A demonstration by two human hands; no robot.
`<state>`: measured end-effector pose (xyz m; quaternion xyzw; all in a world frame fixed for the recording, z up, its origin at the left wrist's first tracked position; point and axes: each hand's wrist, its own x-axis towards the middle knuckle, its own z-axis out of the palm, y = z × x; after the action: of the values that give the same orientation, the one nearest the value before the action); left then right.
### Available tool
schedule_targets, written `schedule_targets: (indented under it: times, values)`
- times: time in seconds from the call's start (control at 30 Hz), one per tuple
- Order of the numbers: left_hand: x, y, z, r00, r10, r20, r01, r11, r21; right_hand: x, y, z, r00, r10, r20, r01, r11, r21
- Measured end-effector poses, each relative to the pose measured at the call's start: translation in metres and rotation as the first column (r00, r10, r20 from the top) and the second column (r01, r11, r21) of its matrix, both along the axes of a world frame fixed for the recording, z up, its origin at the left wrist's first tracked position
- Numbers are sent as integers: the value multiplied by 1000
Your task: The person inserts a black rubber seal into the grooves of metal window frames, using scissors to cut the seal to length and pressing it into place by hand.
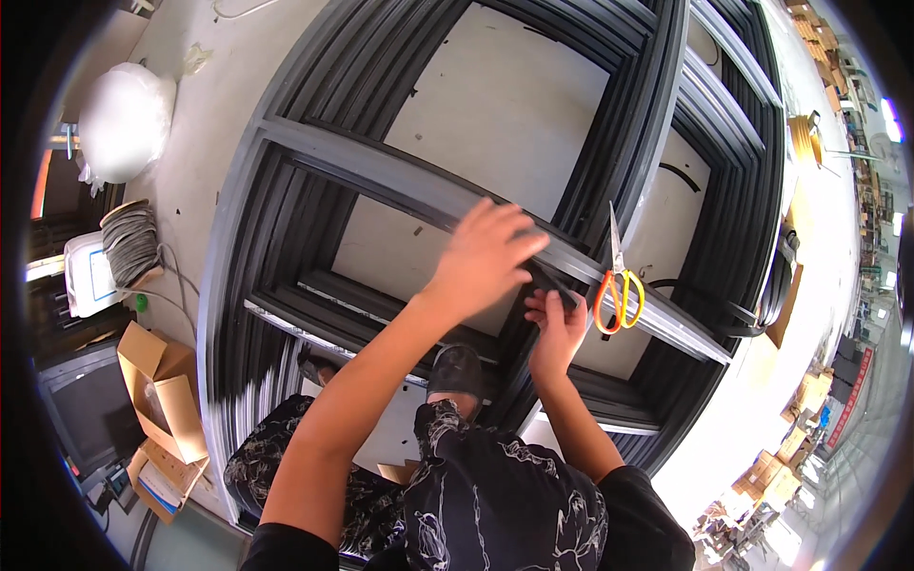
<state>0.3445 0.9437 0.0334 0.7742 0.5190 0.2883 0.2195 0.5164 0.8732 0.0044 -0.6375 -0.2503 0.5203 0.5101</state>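
My left hand (486, 252) is over the grey crossbar (381, 167) of a stack of dark metal frames, its fingers apart and slightly blurred. Just to its right and nearer me, my right hand (557, 328) has its fingers curled on a dark strip (557, 282), whose far part runs under my left fingers. Whether my left hand touches the strip cannot be made out. Scissors (619, 297) with orange and yellow handles lie on the crossbar right of my right hand, blades pointing away from me.
A coil of black strip (779, 281) hangs at the frames' right edge. On the left are a spool of grey cord (130, 238), an open cardboard box (160, 390) and a white wrapped bundle (124, 124). My shoe (455, 371) stands among the frames.
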Motion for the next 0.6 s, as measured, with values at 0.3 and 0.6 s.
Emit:
schedule_targets:
  times: [0.3,0.6]
  values:
    - [-14,-29,23,937,-276,215,322,920,-222,19,-17,70,724,577,379,-610,791,-38]
    - [-30,-29,63,928,155,340,11,898,-440,94,49,88,-24,339,940,-463,830,-311]
